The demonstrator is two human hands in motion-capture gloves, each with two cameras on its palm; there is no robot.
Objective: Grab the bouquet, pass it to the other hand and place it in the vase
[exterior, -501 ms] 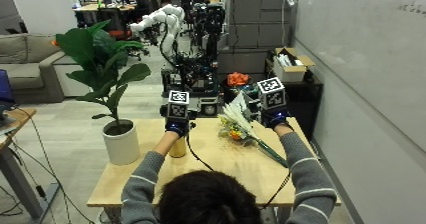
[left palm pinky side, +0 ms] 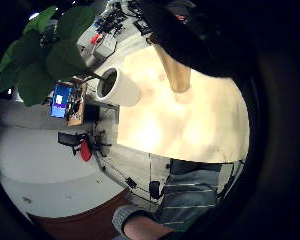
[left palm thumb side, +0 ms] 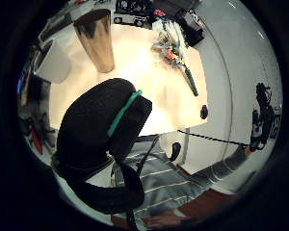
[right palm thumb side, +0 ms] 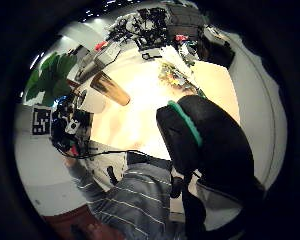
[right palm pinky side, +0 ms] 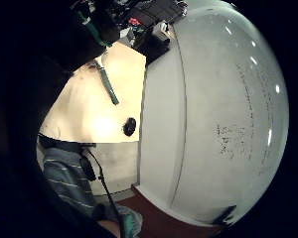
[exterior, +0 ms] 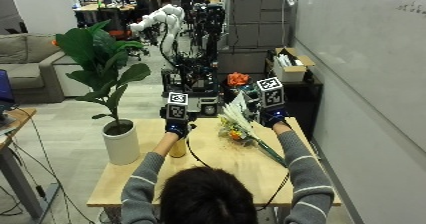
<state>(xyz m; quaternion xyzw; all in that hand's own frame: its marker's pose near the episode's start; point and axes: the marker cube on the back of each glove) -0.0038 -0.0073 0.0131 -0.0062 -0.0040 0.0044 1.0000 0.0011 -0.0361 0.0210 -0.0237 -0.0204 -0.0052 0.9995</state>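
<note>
Bouquet: lies on the wooden table toward its far right part, blooms at the far end, green stem running back toward the person; just left of the right hand, apart from it.
Right hand: raised over the table's far right edge; holds nothing; whether its fingers are straight or curled cannot be told.
Left hand: raised over the vase; nothing in it; finger posture cannot be told.
Vase: gold, upright, left of the bouquet; its contents are hidden.
White pot: stands at the table's left side; holds a broad-leaved plant.
</note>
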